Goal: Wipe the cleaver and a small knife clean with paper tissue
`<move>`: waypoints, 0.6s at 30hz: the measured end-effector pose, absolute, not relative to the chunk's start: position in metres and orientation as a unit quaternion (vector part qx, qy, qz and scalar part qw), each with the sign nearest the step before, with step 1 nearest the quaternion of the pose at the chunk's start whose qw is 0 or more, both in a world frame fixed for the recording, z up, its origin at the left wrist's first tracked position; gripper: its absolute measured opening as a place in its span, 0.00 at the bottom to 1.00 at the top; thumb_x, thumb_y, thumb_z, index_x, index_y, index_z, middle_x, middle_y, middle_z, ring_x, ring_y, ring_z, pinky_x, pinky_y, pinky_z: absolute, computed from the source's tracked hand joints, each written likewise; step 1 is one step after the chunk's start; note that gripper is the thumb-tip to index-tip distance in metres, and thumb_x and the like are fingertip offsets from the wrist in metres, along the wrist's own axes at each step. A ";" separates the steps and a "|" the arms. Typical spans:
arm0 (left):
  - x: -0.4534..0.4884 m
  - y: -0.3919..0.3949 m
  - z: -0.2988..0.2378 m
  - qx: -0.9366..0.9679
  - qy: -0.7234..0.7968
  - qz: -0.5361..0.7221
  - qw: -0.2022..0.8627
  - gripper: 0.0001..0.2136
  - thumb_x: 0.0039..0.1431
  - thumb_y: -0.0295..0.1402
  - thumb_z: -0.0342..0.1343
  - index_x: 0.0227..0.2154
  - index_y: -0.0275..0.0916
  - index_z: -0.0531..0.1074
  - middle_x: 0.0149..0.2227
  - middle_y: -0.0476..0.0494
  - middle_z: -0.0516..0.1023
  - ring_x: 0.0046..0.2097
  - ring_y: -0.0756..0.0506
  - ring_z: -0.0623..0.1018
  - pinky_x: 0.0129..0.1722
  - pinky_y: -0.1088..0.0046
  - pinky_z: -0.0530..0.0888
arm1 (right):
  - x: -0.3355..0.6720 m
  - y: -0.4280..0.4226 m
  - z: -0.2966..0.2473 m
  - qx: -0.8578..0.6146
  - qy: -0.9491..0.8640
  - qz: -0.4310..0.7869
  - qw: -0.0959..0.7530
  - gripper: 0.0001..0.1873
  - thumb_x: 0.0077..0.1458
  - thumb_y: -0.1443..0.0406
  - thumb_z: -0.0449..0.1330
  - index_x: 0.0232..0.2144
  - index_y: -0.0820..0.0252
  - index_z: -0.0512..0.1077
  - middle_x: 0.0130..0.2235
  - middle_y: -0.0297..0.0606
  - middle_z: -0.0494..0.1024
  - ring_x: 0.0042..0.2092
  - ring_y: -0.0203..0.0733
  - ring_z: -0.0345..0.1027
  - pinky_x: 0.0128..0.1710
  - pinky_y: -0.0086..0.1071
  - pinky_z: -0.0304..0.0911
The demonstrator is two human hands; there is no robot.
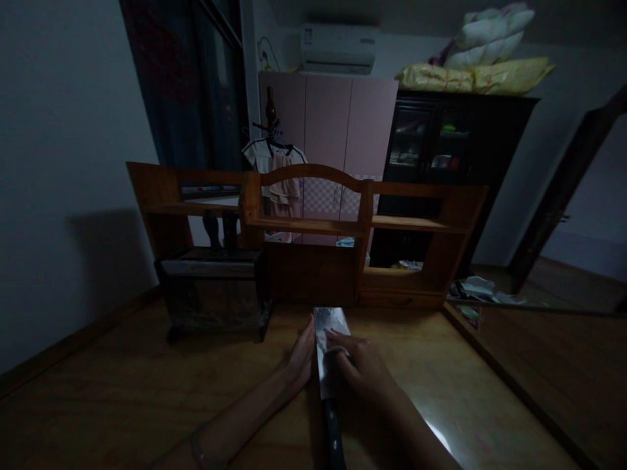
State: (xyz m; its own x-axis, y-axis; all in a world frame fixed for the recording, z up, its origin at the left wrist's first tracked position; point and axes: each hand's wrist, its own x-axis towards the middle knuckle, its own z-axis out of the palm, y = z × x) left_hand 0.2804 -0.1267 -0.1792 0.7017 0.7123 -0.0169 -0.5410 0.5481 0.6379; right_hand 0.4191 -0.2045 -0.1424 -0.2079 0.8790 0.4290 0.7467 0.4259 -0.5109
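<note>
A cleaver (324,375) with a broad shiny blade and a black handle is in front of me, handle end towards me. My left hand (302,356) is at the blade's left edge and steadies it; part of its fingers is hidden behind the metal. Over the blade's face lies my right hand (360,359), its bent fingers pressing a small white wipe (337,350) against the upper part. How the wipe is folded is too dark to make out.
A black knife block (213,297) with two dark-handled knives stands at the left on the wooden table (235,391). Behind it rises a wooden shelf unit (313,225) along the back edge. Farther off are a pink wardrobe (327,124) and a dark cabinet (455,140).
</note>
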 end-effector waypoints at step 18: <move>0.280 -0.123 -0.186 0.267 0.179 0.361 0.876 0.26 0.57 0.54 0.48 0.37 0.33 0.74 0.35 0.37 0.79 0.41 0.40 0.78 0.49 0.65 0.69 | 0.408 -0.199 -0.159 -0.482 -0.821 0.056 0.301 0.28 0.61 0.66 0.49 0.63 0.55 0.51 0.63 0.42 0.60 0.63 0.44 0.53 0.61 0.42 0.52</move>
State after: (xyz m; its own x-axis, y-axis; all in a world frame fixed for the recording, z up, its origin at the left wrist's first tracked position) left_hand 0.2795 -0.1228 -0.1860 0.6760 0.7271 -0.1199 -0.5361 0.5969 0.5969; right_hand 0.4081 -0.1991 -0.1593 -0.3553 0.8248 0.4398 0.7574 0.5298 -0.3817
